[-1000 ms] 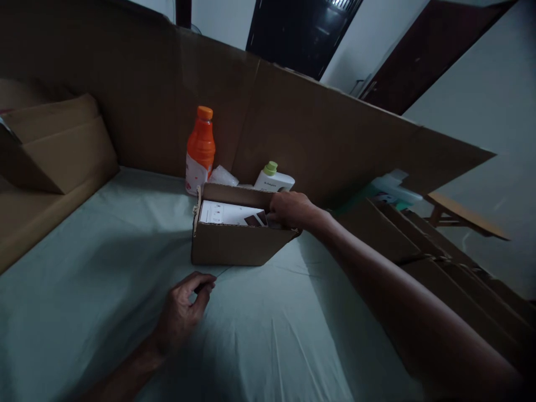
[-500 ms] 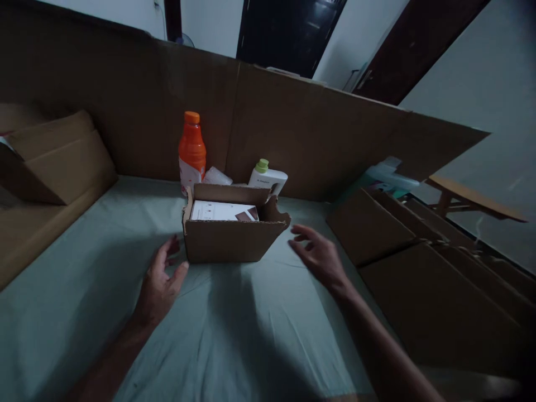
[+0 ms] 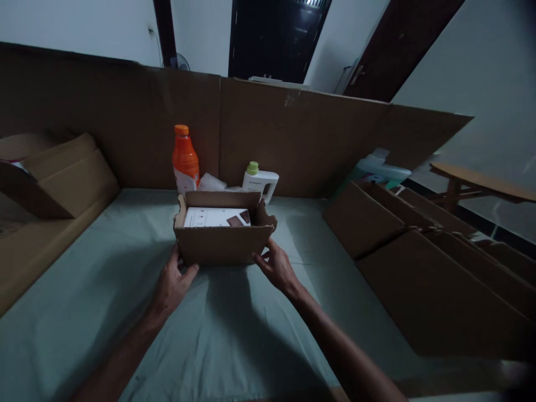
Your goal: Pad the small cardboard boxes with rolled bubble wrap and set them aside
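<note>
A small open cardboard box [image 3: 220, 245] with roughly cut edges stands on the pale green cloth [image 3: 234, 346]. Inside it lies a white printed carton [image 3: 211, 216], its top showing. My left hand [image 3: 173, 285] grips the box's lower left corner, thumb in front and fingers along the side. On the opposite side, my right hand [image 3: 278, 268] holds the lower right corner, some fingertips hidden behind the edge. Just behind the box are an orange bottle [image 3: 185, 159], a clear plastic packet [image 3: 211, 182] and a white jug with a green cap [image 3: 259, 181].
A tall cardboard panel [image 3: 293, 134] runs along the back. Open cardboard boxes stand at the left [image 3: 79, 178] and right [image 3: 435, 296]. A pale translucent container [image 3: 383, 167] sticks out of a right-hand box. Beyond is a wooden table [image 3: 481, 178].
Both hands have closed in on the cardboard box from its sides and now touch it; the right hand moved left the most. The camera view has shifted slightly.
</note>
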### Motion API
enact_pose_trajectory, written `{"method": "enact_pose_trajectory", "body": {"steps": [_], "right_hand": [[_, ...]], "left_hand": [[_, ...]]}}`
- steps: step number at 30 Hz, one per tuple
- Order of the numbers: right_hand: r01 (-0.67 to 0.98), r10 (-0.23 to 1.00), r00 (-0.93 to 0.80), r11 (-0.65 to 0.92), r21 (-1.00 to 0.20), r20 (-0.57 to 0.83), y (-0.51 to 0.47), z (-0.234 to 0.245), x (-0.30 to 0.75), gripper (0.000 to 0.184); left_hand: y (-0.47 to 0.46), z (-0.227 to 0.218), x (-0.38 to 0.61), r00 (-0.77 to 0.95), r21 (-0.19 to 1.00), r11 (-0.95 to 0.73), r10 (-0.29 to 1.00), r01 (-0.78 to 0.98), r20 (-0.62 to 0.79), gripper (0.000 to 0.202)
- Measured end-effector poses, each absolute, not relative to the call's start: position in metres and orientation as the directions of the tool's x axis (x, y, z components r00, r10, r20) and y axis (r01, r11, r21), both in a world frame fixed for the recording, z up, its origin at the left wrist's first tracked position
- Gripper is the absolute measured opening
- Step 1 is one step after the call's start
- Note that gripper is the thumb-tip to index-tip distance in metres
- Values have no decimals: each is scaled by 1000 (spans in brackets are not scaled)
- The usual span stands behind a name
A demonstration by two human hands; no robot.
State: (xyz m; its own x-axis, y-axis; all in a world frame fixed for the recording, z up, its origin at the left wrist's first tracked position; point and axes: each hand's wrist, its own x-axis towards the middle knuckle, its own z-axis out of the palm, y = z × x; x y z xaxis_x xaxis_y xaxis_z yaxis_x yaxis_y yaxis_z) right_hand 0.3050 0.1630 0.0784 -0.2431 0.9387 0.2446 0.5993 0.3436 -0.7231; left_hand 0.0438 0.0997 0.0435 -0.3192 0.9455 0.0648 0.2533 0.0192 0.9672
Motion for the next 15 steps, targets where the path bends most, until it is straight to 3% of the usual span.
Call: {"method": "enact_pose_trajectory", "body": {"steps": [7,12,15], "right_hand": [[617,844,-173,494,-612,507,75,53,290,30],[511,860,-231,506,-695,455,75,56,264,32],[510,899,-135,423,-749,416,91,67,274,29]], "left_hand": [[12,27,23,-287,987,-25,955,161,71,69],[2,35,-5,-375,978,21,925,209,60,75],[29,45,10,-338,974,9,939,227,70,73]]}}
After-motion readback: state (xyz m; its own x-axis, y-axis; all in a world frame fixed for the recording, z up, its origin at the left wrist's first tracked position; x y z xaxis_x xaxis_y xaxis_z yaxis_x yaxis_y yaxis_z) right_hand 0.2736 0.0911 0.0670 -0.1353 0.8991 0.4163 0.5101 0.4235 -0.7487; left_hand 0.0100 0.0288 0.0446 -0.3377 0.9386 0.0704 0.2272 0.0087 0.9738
